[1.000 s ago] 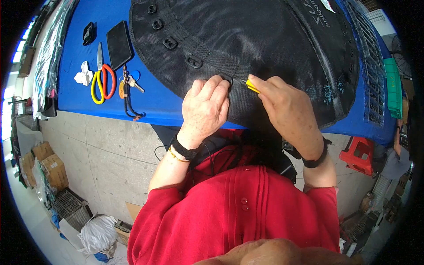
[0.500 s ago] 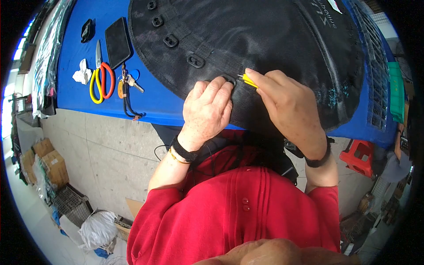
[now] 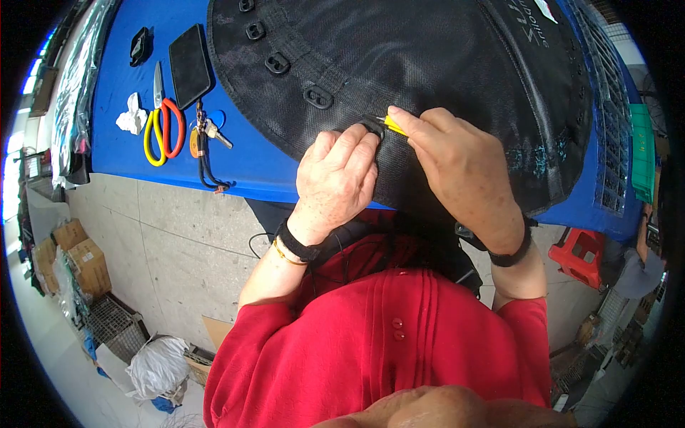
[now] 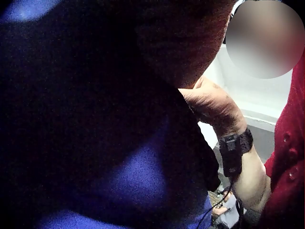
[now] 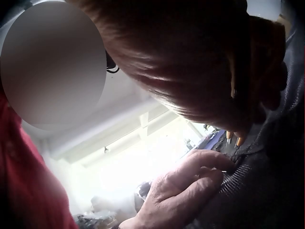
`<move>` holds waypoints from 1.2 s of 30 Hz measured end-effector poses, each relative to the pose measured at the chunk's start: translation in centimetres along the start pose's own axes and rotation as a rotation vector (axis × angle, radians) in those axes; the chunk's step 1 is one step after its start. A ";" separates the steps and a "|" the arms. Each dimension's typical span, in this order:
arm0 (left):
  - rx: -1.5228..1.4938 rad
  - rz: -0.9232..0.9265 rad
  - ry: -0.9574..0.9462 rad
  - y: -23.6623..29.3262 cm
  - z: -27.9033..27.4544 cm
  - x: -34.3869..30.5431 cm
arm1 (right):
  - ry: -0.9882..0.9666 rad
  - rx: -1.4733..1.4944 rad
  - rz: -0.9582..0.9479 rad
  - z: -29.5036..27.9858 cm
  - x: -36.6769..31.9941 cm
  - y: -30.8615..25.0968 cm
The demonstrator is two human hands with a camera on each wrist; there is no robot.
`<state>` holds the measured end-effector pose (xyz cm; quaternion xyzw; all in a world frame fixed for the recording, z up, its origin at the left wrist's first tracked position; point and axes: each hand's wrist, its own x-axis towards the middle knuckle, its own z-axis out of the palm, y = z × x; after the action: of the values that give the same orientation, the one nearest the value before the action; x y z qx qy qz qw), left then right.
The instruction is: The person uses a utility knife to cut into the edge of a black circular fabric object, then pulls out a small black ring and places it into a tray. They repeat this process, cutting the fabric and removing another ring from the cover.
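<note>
A large rounded black mesh sheet covers much of the blue table, with a row of black oval plastic eyelets along a sewn band. At the near end of that row my left hand pinches an eyelet with curled fingers; the thumb is hidden in the head view. Opposite it, my right hand grips small yellow thread snips, their metal tips right beside the left fingertips and the band. In the right wrist view two short blades of the snips show above the left hand. The left wrist view is mostly dark.
On the blue tabletop to the left lie scissors with red and yellow handles, a black phone, keys, crumpled white paper and a black strap. A red stool stands at the right.
My right hand has moved left and slightly up with the snips, bringing their tips closer to the left fingertips. The left hand keeps its hold and has shifted only slightly.
</note>
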<state>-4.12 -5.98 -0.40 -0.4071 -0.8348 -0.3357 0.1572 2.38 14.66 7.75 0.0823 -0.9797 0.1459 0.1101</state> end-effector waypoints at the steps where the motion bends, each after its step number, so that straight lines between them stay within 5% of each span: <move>1: 0.001 0.000 0.000 0.0 0.0 0.0 | -0.001 -0.016 -0.004 0.0 0.0 0.0; 36: 0.012 0.018 0.020 0.0 0.1 0.1 | -0.070 0.035 0.087 -1.0 -1.6 -0.5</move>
<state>-4.17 -5.79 -0.40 -0.4102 -0.8315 -0.3334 0.1709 4.24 14.74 8.39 0.0467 -0.9829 0.1647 0.0680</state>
